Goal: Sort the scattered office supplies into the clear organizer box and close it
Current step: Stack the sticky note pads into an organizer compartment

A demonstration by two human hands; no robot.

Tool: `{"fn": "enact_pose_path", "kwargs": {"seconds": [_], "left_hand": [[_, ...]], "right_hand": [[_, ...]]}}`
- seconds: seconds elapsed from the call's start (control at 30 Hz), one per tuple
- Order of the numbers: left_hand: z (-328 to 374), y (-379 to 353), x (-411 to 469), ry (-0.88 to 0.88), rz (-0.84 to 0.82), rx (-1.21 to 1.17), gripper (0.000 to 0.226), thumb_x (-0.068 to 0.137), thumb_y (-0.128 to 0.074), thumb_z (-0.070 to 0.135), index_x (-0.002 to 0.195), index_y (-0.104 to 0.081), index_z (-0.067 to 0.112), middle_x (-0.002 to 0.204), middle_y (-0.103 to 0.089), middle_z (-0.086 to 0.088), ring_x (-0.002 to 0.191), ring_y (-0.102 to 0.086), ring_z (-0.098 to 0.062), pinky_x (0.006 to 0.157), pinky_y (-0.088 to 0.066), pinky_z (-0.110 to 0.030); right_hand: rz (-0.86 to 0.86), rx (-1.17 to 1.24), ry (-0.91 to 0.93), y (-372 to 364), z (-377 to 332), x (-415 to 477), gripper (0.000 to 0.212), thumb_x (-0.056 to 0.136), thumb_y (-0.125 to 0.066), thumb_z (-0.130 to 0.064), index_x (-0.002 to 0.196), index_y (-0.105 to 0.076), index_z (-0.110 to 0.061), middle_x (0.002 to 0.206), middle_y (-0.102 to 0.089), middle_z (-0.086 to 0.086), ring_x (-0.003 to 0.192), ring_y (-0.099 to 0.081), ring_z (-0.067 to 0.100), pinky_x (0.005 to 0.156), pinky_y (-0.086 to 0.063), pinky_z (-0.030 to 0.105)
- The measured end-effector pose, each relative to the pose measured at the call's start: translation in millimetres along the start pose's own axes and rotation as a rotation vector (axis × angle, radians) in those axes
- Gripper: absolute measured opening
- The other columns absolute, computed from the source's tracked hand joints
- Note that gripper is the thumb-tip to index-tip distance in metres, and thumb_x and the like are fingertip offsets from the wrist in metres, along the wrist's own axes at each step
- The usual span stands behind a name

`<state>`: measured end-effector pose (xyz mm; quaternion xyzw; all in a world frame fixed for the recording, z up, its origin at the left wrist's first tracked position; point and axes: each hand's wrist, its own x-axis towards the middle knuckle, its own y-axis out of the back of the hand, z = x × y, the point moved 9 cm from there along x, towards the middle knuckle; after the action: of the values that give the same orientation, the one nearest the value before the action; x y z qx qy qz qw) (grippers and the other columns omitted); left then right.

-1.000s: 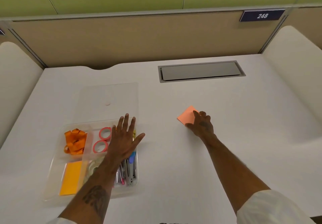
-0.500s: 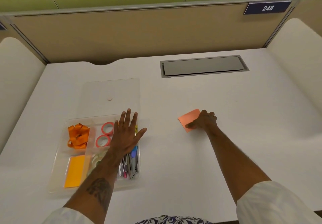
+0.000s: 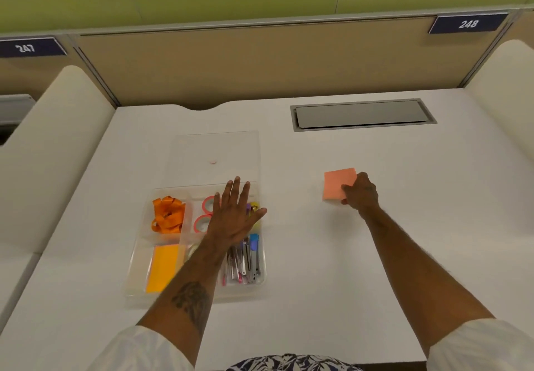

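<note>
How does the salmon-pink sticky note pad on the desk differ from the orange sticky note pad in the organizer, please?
The salmon-pink sticky note pad is out on the white desk; the orange sticky note pad sits in the near-left compartment of the clear organizer box. The right hand grips the salmon-pink pad's edge; no hand holds the orange pad. The salmon-pink pad looks paler than the orange pad. Both are flat paper pads.

Organizer box (image 3: 138, 284) left on desk (image 3: 318, 284), lid (image 3: 215, 151) behind (touching); sticky pad (image 3: 336, 187) right.
</note>
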<state>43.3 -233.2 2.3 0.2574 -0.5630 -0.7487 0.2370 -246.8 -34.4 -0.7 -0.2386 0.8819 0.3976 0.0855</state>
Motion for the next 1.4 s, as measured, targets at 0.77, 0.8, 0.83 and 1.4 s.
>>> {"fn": "enact_pose_path", "kwargs": {"seconds": [0.77, 0.8, 0.83, 1.4], "left_hand": [[-213, 24, -168, 0.030, -0.115, 0.011, 0.140, 0.050, -0.024, 0.104, 0.150, 0.022, 0.017, 0.157, 0.032, 0.002, 0.140, 0.037, -0.013, 0.115, 0.018, -0.050], [-213, 23, -170, 0.023, -0.118, 0.014, 0.143, 0.048, -0.025, 0.105, 0.150, 0.023, 0.017, 0.156, 0.033, 0.002, 0.139, 0.037, -0.014, 0.114, 0.019, -0.050], [-213, 21, -172, 0.019, -0.122, 0.015, 0.145, 0.046, -0.026, 0.105, 0.150, 0.023, 0.017, 0.156, 0.033, 0.002, 0.139, 0.037, -0.014, 0.114, 0.019, -0.051], [-212, 18, -177, 0.044, -0.132, 0.024, 0.148, 0.041, -0.023, 0.105, 0.149, 0.022, 0.014, 0.159, 0.025, -0.006, 0.146, 0.024, -0.025, 0.116, 0.009, -0.058]], "right_hand": [[-0.413, 0.085, 0.533, -227, -208, -232, 0.030, 0.099, -0.048, -0.012, 0.125, -0.061, -0.009, 0.096, -0.068, 0.009, 0.070, -0.068, 0.019, 0.064, -0.054, 0.028], [-0.431, 0.059, 0.542, -234, -208, -239, 0.030, 0.099, -0.048, -0.012, 0.126, -0.061, -0.009, 0.095, -0.068, 0.009, 0.070, -0.068, 0.020, 0.064, -0.054, 0.027], [-0.452, 0.037, 0.551, -239, -208, -247, 0.031, 0.099, -0.048, -0.012, 0.127, -0.060, -0.009, 0.094, -0.068, 0.010, 0.070, -0.068, 0.019, 0.062, -0.054, 0.025], [-0.501, -0.623, 0.829, -296, -193, -316, 0.034, 0.094, -0.059, -0.023, 0.127, -0.062, -0.014, 0.129, -0.063, 0.008, 0.115, -0.059, 0.024, 0.100, -0.048, 0.037]]}}
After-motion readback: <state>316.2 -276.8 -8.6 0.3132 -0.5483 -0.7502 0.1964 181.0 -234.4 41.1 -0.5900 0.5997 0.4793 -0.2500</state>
